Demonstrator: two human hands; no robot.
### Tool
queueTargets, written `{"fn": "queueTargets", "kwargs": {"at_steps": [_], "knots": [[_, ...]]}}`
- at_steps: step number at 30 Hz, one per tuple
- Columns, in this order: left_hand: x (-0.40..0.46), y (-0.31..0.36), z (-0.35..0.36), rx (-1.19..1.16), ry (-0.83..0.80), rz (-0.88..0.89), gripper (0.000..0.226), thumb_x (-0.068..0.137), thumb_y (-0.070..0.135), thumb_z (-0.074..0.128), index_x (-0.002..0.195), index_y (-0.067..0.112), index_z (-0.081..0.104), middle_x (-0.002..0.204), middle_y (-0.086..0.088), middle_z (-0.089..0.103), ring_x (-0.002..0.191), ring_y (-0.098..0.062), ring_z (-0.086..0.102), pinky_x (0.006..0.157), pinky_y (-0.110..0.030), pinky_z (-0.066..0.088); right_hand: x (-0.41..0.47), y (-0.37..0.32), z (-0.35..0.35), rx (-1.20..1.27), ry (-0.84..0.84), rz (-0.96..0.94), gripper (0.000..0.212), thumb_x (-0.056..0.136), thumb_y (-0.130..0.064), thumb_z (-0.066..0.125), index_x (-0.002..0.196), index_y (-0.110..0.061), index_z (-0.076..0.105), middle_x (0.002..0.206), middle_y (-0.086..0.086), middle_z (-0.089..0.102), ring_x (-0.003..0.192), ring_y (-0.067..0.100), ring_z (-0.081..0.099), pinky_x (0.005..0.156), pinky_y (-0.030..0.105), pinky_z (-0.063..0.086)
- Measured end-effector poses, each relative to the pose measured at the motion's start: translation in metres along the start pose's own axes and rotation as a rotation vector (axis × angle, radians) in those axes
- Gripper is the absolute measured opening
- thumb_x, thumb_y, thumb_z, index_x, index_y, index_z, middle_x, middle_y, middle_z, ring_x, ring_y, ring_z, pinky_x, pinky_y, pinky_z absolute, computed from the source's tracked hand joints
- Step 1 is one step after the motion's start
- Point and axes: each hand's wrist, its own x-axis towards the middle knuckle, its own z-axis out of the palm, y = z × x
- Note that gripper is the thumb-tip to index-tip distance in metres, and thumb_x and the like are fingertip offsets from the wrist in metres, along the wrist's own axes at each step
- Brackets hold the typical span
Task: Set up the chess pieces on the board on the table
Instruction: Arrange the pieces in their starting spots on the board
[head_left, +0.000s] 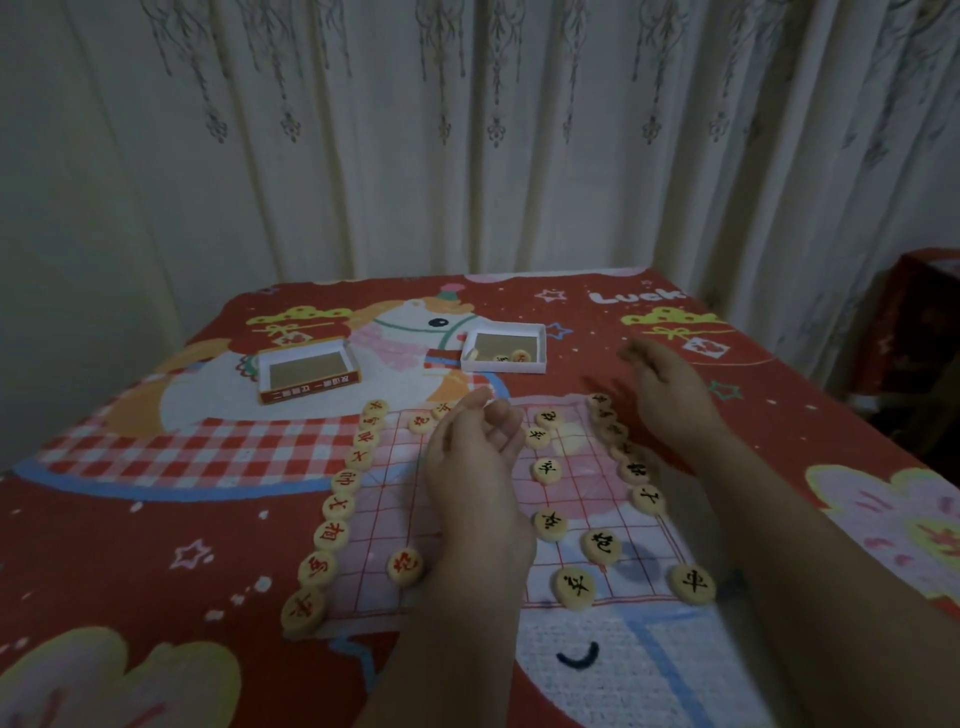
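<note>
Fingers: left hand (475, 457) loosely curled, seemingly holding nothing; right hand (670, 395) relaxed, empty.
Pieces: mostly on board (582, 499); three remain in white box (503, 347).
Risk: a forearm crossing could scatter black pieces (602, 545).

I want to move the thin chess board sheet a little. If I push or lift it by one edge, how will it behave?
The chess board sheet looks thin and see-through, lying flat on the tablecloth, so it would probably bend, not stay stiff. The round pieces resting on it would likely slide or shift. The cloth looks textured, so a push may wrinkle the sheet rather than slide it.
</note>
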Motion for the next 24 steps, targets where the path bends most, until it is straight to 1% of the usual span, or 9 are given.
{"fn": "queueTargets", "kwargs": {"at_steps": [4,7,9,10,12,16,19,22,24], "knots": [[0.018,0.012,0.015,0.053,-0.006,0.052,0.014,0.095,0.011,0.057,0.101,0.01,0.069,0.081,-0.002,0.072,0.082,-0.017,0.072,0.079,-0.031,0.059,0.004,0.021,0.003,-0.014,0.006,0.04,0.04,0.104,-0.015,0.04,0.142,-0.009,0.049,0.14,0.006,0.057,0.131,0.023,0.049,0.106,0.03,0.033],[0.045,0.023,0.035,0.19,-0.02,0.116,0.01,0.094,0.014,0.058,0.093,0.015,0.068,0.087,-0.003,0.072,0.084,-0.017,0.071,0.082,-0.032,0.059,0.009,0.025,0.009,-0.002,-0.012,0.045,0.04,0.105,-0.02,0.039,0.142,-0.01,0.049,0.139,0.006,0.057,0.13,0.023,0.05,0.108,0.034,0.034],[0.069,0.026,0.047,0.353,-0.043,0.141,0.014,0.094,0.016,0.056,0.099,0.014,0.069,0.092,-0.001,0.071,0.084,-0.017,0.068,0.077,-0.032,0.056,0.013,0.029,0.011,-0.004,0.0,0.044,0.039,0.104,-0.022,0.04,0.14,-0.011,0.052,0.138,0.008,0.059,0.128,0.025,0.051,0.106,0.035,0.036],[0.083,0.026,0.052,0.469,-0.064,0.167,0.02,0.095,0.016,0.053,0.107,0.013,0.069,0.093,0.001,0.07,0.078,-0.017,0.064,0.069,-0.03,0.053,0.016,0.03,0.011,-0.022,0.003,0.044,0.039,0.104,-0.023,0.039,0.138,-0.011,0.053,0.137,0.01,0.059,0.126,0.027,0.052,0.104,0.036,0.037],[0.111,0.02,0.058,0.773,-0.131,0.255,0.031,0.097,0.015,0.047,0.12,0.014,0.066,0.095,0.002,0.065,0.07,-0.015,0.054,0.062,-0.025,0.044,0.023,0.033,0.012,-0.07,-0.02,0.037,0.037,0.104,-0.024,0.039,0.135,-0.01,0.055,0.133,0.012,0.06,0.122,0.029,0.054,0.099,0.036,0.039],[0.16,0.005,0.06,1.352,-0.322,0.377,0.04,0.098,0.022,0.047,0.135,0.011,0.055,0.129,-0.01,0.061,0.108,-0.028,0.06,0.094,-0.032,0.047,0.037,0.04,0.016,-0.133,-0.066,-0.007,0.032,0.104,-0.027,0.039,0.121,-0.01,0.061,0.115,0.013,0.066,0.106,0.031,0.059,0.081,0.03,0.037],[0.193,-0.009,0.066,1.777,-0.505,0.499,0.044,0.099,0.034,0.043,0.133,0.009,0.058,0.135,-0.015,0.057,0.119,-0.034,0.054,0.1,-0.04,0.045,0.043,0.043,0.019,-0.109,-0.062,-0.02,0.033,0.105,-0.029,0.039,0.12,-0.01,0.06,0.112,0.009,0.066,0.104,0.028,0.059,0.081,0.029,0.036],[0.217,-0.022,0.077,2.029,-0.606,0.552,0.06,0.093,0.06,0.039,0.144,0.028,0.047,0.146,-0.013,0.045,0.129,-0.036,0.045,0.107,-0.046,0.038,0.047,0.046,0.02,-0.085,-0.046,-0.024,0.029,0.105,-0.031,0.04,0.11,-0.012,0.062,0.098,0.001,0.061,0.096,0.022,0.056,0.078,0.027,0.033],[0.227,-0.031,0.081,2.144,-0.632,0.579,0.061,0.091,0.071,0.033,0.14,0.037,0.047,0.145,-0.013,0.044,0.129,-0.037,0.043,0.107,-0.049,0.034,0.048,0.047,0.02,-0.066,-0.031,-0.027,0.029,0.104,-0.031,0.04,0.11,-0.013,0.062,0.096,-0.003,0.059,0.092,0.019,0.054,0.077,0.026,0.032]]}}
